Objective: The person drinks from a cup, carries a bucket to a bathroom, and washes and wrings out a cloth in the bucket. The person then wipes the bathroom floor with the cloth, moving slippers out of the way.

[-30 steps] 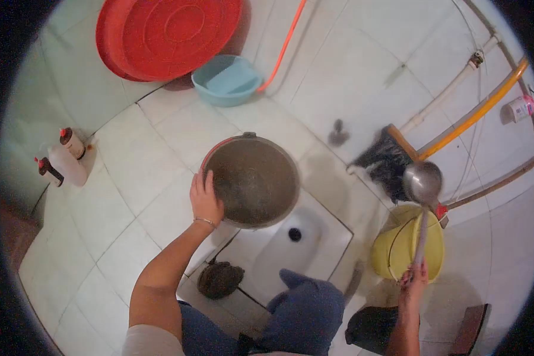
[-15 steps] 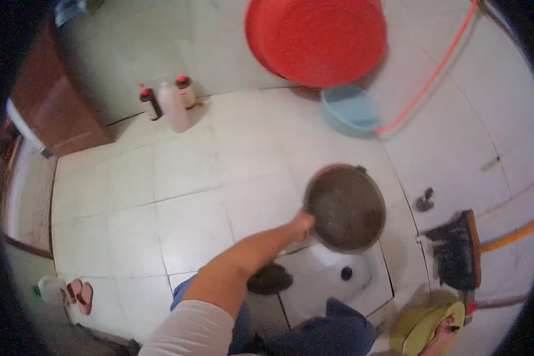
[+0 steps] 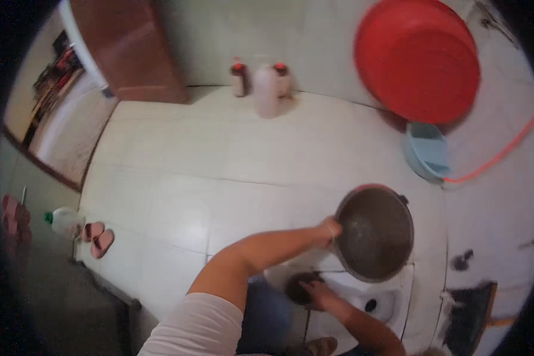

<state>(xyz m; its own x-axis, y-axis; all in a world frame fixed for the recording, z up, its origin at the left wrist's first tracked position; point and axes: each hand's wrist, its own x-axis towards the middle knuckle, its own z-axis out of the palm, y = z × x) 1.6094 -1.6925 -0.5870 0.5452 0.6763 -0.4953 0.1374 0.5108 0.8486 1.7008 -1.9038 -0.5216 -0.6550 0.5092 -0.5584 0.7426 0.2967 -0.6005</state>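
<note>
Pale tiled floor (image 3: pixel 154 204) around squat toilet (image 3: pixel 387 301); left hand (image 3: pixel 329 230) holds bucket (image 3: pixel 375 234).

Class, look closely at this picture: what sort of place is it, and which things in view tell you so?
Most likely a bathroom or washroom: a white squat toilet is set into the tiled floor, and a large red tub and a light-blue basin are in view.

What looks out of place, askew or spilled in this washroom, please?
The large red basin is tipped up near the wall, not flat on the floor; perhaps just stored so. I see no clear spill or damage, though the picture is blurred.
</note>
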